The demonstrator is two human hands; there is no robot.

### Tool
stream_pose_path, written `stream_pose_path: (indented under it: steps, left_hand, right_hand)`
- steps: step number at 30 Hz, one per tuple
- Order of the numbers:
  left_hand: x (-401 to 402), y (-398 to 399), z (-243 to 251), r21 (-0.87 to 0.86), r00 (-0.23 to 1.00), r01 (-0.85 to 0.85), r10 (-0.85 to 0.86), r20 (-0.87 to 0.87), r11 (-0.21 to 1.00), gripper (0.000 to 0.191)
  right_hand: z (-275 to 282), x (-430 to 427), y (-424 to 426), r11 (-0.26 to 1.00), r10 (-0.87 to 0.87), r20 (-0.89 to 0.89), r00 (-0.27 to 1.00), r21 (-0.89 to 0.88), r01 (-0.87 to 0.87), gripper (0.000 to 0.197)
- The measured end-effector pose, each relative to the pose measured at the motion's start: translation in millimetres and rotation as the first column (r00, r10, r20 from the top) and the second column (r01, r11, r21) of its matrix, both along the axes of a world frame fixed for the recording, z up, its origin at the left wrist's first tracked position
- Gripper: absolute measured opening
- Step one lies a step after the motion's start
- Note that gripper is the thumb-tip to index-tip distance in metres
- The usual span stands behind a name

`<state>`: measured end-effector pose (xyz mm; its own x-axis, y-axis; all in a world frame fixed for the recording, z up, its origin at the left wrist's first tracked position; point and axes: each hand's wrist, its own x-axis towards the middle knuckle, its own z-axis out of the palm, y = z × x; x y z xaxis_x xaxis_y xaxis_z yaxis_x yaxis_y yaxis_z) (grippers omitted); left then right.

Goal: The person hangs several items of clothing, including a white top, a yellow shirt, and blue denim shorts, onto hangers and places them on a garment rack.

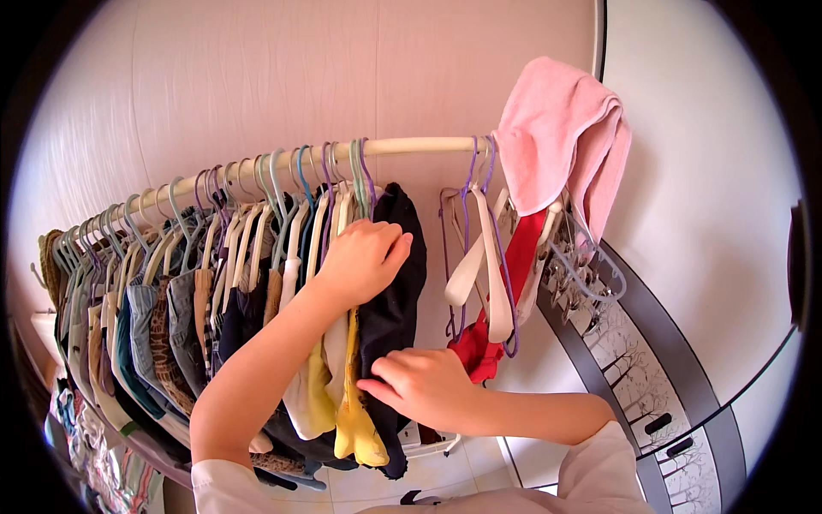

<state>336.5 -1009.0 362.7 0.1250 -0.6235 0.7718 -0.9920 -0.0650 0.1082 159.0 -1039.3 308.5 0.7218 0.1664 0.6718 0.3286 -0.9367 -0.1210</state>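
A pale clothes rail holds a dense row of garments on hangers. Near the row's right end, my left hand is up at the hanger tops, over the shoulder of a dark garment; its fingers are curled, and what they grip is hidden. Lower down, my right hand lies against the front of the same dark garment, thumb and fingers bent near its edge; whether cloth is pinched cannot be told. A yellow garment hangs just left of the dark one, below my left hand.
Right of the row hang purple wire hangers, thick cream hangers and a red cloth. A pink towel drapes the rail's end above a clip hanger. A white cabinet with tree patterns stands at the right, a pink wall behind.
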Motion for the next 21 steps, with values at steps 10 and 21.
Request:
stream_pose_path:
  steps: [10,21]
  left_hand:
    - [0.1,1.5,3.2,0.045,0.999,-0.013,0.015,-0.036,0.999,0.029]
    - [-23.2,-0.4,17.1,0.179,0.98,0.119,-0.086,-0.179,0.977,0.02]
  right_hand:
    - [-50.2,-17.8,-11.7,0.928,0.069,0.045,0.997,-0.369,-0.047,0.012]
    - [49.6,-22.7,-58.0,0.949,-0.197,0.074,0.978,-0.235,0.209,0.016]
